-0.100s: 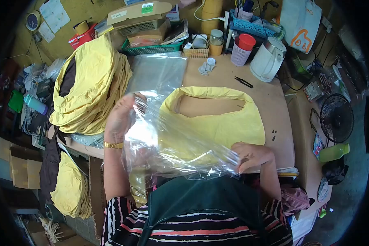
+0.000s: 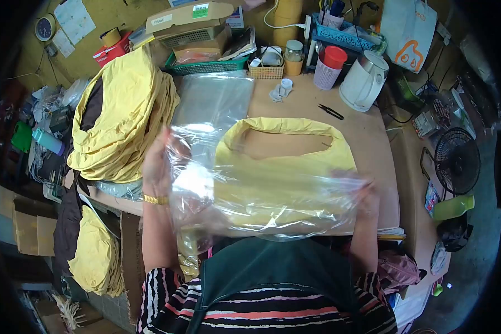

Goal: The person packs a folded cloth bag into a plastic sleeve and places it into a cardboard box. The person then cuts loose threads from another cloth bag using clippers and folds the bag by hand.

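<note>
A clear plastic bag (image 2: 261, 214) stretches between my two hands, over the lower part of a yellow fabric bag (image 2: 295, 170). My left hand (image 2: 160, 161) grips the plastic's left edge, and my right hand (image 2: 364, 192), blurred, grips its right edge. The yellow bag lies flat, its long opening and strap toward the back. Behind my left hand is a tall pile of yellow bags (image 2: 122, 106). More clear plastic sheets (image 2: 214, 100) lie between that pile and the single yellow bag.
Small black snips (image 2: 331, 111) lie near a white kettle (image 2: 364, 80) and a red-topped cup (image 2: 331, 67). Green and tan baskets (image 2: 266, 71) line the back. A black fan (image 2: 457, 160) stands at the right, and more yellow fabric (image 2: 96, 253) hangs low at the left.
My right hand has moved right and slightly up with its edge of the plastic, spreading it wider. My left hand has shifted slightly.
</note>
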A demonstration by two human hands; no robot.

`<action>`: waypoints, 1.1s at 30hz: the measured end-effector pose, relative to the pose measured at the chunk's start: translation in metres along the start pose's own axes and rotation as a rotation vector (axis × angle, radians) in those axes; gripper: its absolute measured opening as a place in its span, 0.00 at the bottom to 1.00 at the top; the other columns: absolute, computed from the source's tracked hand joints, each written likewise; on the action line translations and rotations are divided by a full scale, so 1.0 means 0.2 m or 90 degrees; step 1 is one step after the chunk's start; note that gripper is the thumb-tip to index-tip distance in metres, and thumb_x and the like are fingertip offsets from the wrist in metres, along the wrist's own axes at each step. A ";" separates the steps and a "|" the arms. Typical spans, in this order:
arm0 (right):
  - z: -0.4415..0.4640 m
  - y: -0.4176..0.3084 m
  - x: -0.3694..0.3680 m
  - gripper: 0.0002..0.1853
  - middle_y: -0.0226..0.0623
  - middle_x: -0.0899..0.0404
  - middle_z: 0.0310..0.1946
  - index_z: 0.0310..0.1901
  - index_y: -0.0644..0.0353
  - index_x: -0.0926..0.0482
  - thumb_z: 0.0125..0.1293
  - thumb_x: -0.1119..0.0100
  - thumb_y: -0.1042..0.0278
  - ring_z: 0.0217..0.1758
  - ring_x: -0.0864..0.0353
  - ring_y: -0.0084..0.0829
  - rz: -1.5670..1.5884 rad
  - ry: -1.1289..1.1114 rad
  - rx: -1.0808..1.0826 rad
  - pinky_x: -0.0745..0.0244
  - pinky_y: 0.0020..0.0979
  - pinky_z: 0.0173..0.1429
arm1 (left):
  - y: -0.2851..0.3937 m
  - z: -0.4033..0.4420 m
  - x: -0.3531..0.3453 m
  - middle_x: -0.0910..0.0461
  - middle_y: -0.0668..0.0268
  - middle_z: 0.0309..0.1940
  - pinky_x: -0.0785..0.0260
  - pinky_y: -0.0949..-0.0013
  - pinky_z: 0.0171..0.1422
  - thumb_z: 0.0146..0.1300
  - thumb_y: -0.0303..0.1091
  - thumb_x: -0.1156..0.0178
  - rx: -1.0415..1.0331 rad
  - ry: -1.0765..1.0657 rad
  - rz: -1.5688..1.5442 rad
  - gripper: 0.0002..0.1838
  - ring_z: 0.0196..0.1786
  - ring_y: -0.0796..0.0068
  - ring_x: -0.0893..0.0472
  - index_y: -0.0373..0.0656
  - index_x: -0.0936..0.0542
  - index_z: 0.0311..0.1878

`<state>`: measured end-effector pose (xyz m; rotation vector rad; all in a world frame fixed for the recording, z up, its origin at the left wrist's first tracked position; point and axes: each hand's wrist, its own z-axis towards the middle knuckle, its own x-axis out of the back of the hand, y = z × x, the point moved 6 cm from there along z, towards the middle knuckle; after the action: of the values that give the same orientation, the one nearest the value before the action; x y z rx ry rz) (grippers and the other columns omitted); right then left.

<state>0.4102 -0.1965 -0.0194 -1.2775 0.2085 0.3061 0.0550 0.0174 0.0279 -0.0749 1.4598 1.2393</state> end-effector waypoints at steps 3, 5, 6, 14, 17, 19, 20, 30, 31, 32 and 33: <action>-0.03 0.00 0.29 0.23 0.42 0.18 0.35 0.37 0.60 0.19 0.67 0.46 0.44 0.41 0.19 0.28 0.190 0.247 0.073 0.27 0.38 0.50 | -0.20 -0.06 -0.11 0.19 0.69 0.33 0.31 0.77 0.40 0.66 0.41 0.39 0.268 0.007 0.410 0.15 0.34 0.79 0.23 0.37 0.20 0.45; -0.04 0.05 0.35 0.25 0.42 0.17 0.36 0.36 0.61 0.20 0.68 0.48 0.43 0.39 0.19 0.25 0.216 0.347 0.060 0.25 0.36 0.46 | -0.29 -0.08 -0.19 0.22 0.70 0.27 0.31 0.77 0.38 0.66 0.40 0.41 0.384 -0.357 0.581 0.13 0.30 0.77 0.24 0.38 0.21 0.43; 0.00 0.10 0.25 0.24 0.43 0.17 0.37 0.34 0.60 0.20 0.68 0.48 0.43 0.39 0.18 0.26 0.185 0.198 0.023 0.24 0.35 0.44 | -0.28 -0.08 -0.16 0.22 0.70 0.27 0.31 0.77 0.38 0.66 0.40 0.41 0.385 -0.357 0.580 0.13 0.30 0.77 0.24 0.38 0.21 0.43; 0.03 0.04 0.06 0.23 0.28 0.29 0.17 0.31 0.56 0.29 0.70 0.52 0.42 0.23 0.27 0.23 -0.070 0.345 0.031 0.29 0.27 0.33 | -0.20 -0.05 -0.11 0.27 0.78 0.30 0.35 0.79 0.38 0.67 0.39 0.41 0.335 -0.287 0.620 0.13 0.29 0.89 0.33 0.39 0.23 0.48; 0.08 0.22 0.08 0.21 0.33 0.24 0.19 0.29 0.57 0.25 0.65 0.42 0.46 0.26 0.22 0.22 0.469 -0.002 -0.133 0.27 0.28 0.35 | -0.22 -0.02 0.06 0.22 0.72 0.34 0.31 0.73 0.41 0.69 0.41 0.44 0.393 -0.150 0.676 0.14 0.29 0.86 0.29 0.38 0.23 0.46; 0.05 0.25 -0.10 0.21 0.38 0.19 0.23 0.32 0.60 0.21 0.65 0.41 0.47 0.29 0.20 0.24 -0.048 -0.188 -0.276 0.26 0.27 0.35 | -0.04 0.03 0.09 0.21 0.67 0.33 0.29 0.71 0.38 0.70 0.42 0.45 -0.010 0.304 0.108 0.15 0.26 0.82 0.27 0.38 0.22 0.42; 0.06 0.24 -0.13 0.21 0.36 0.18 0.26 0.35 0.61 0.20 0.65 0.41 0.47 0.30 0.20 0.24 -0.187 -0.218 -0.271 0.26 0.27 0.36 | -0.03 0.03 0.11 0.21 0.67 0.33 0.29 0.71 0.38 0.70 0.42 0.45 -0.012 0.306 0.108 0.15 0.26 0.82 0.27 0.38 0.22 0.42; 0.12 0.29 -0.21 0.09 0.32 0.19 0.31 0.38 0.58 0.21 0.68 0.47 0.63 0.31 0.21 0.24 -0.333 -0.340 -0.353 0.26 0.29 0.38 | -0.06 0.00 0.16 0.21 0.72 0.29 0.34 0.76 0.31 0.67 0.39 0.41 0.012 0.157 0.308 0.09 0.28 0.84 0.26 0.44 0.20 0.38; 0.11 0.31 -0.20 0.09 0.32 0.21 0.33 0.39 0.56 0.23 0.69 0.47 0.60 0.29 0.23 0.27 -0.343 -0.376 -0.463 0.27 0.33 0.39 | -0.08 -0.01 0.17 0.21 0.72 0.28 0.33 0.75 0.33 0.68 0.39 0.42 0.053 0.158 0.118 0.09 0.28 0.83 0.26 0.44 0.21 0.38; 0.10 0.34 -0.20 0.09 0.32 0.21 0.33 0.39 0.56 0.23 0.69 0.47 0.60 0.29 0.23 0.27 -0.341 -0.375 -0.463 0.27 0.33 0.39 | -0.11 -0.02 0.16 0.22 0.72 0.27 0.33 0.75 0.34 0.68 0.39 0.43 0.096 0.157 -0.074 0.09 0.28 0.83 0.26 0.45 0.21 0.38; 0.18 0.26 -0.09 0.10 0.32 0.21 0.33 0.40 0.56 0.23 0.69 0.48 0.59 0.28 0.24 0.26 -0.051 0.030 -0.236 0.27 0.32 0.39 | -0.12 -0.02 0.15 0.22 0.72 0.27 0.33 0.75 0.34 0.68 0.39 0.43 0.097 0.158 -0.075 0.09 0.28 0.83 0.26 0.45 0.21 0.38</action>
<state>0.3749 -0.1505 -0.0514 -1.6567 0.1435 0.2531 0.0586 0.0205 -0.0106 -0.2151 1.7340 1.0477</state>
